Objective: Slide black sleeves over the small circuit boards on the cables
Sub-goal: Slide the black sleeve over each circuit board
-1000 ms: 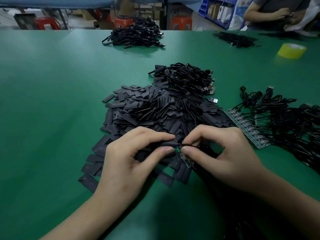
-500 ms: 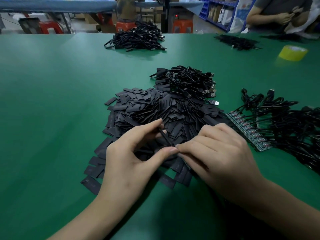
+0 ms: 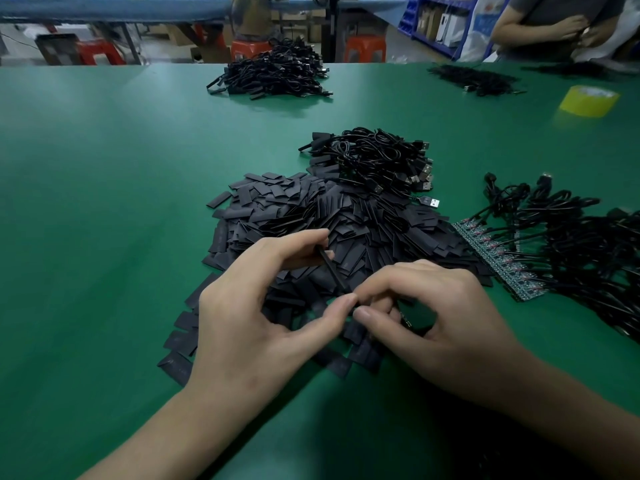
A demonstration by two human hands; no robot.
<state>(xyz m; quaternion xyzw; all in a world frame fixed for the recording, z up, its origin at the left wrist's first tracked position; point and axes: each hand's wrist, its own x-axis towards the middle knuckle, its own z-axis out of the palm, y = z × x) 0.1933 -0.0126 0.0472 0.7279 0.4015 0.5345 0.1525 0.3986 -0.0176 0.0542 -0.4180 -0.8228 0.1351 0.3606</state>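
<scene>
A big heap of flat black sleeves covers the middle of the green table. Just in front of it, my left hand pinches one black sleeve between thumb and fingers, the sleeve standing tilted on edge. My right hand meets it at the sleeve's lower end, fingers curled round a cable with a small circuit board that is mostly hidden under them. To the right lies a row of small green circuit boards on black cables.
A bundle of black USB cables lies behind the sleeve heap. Two more cable heaps sit at the far edge, with a yellow tape roll at the right. Another person stands at the far right corner.
The sleeve has swung from lying level between both hands to standing tilted in my left hand. My right hand has closed in against the left thumb, hiding the small board.
</scene>
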